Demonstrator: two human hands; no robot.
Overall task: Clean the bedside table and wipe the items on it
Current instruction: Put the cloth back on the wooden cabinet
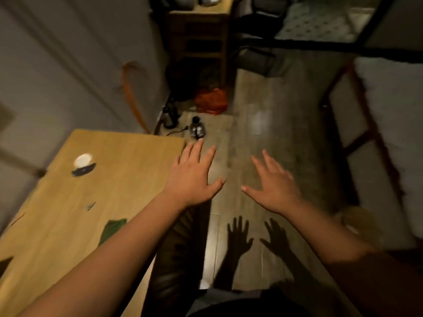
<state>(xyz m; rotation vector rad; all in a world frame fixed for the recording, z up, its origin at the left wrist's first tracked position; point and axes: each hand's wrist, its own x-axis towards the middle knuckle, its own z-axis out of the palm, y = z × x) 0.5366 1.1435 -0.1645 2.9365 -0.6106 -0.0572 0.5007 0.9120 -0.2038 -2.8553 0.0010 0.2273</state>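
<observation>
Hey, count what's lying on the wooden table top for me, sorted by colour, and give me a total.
White and dark: 1, a round item
Green: 1, a cloth, partly hidden behind the left arm
Dark blue: 1, a small scrap
Orange: 1, a thin stick near the table edge
Total: 4

text: none legible | labels: none | picture blurred

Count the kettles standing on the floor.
2. One dark kettle stands by the wall past the table; a shinier kettle stands just right of it. Others may be hidden in the dark clutter behind.
</observation>
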